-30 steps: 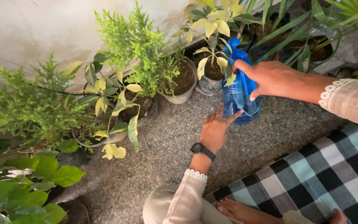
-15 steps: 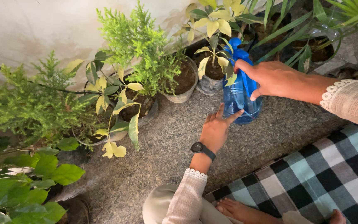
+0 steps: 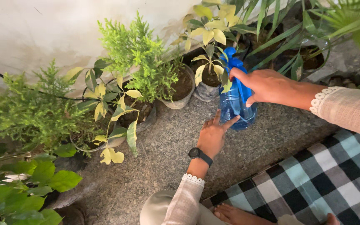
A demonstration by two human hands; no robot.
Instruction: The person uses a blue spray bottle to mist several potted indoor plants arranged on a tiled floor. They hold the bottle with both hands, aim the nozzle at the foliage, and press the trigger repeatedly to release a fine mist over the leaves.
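A translucent blue spray bottle (image 3: 233, 106) stands on the speckled granite ledge (image 3: 167, 166). My right hand (image 3: 267, 86) wraps around its blue trigger head, index finger stretched over the top toward the plants. My left hand (image 3: 212, 135), with a black wristwatch, rests against the lower left side of the bottle, fingers spread and touching it. The nozzle faces a small pot with yellow-green leaves (image 3: 208, 83).
Several potted plants line the white wall: a feathery green shrub (image 3: 140, 58), a variegated plant (image 3: 113, 104), a bushy one (image 3: 26, 108) at left. Broad green leaves (image 3: 21, 187) fill the lower left. A checked black, white and teal cloth (image 3: 326, 175) lies at lower right by bare toes.
The whole view has shifted slightly down and left. Both hands and the bottle keep the same hold and position relative to the pots.
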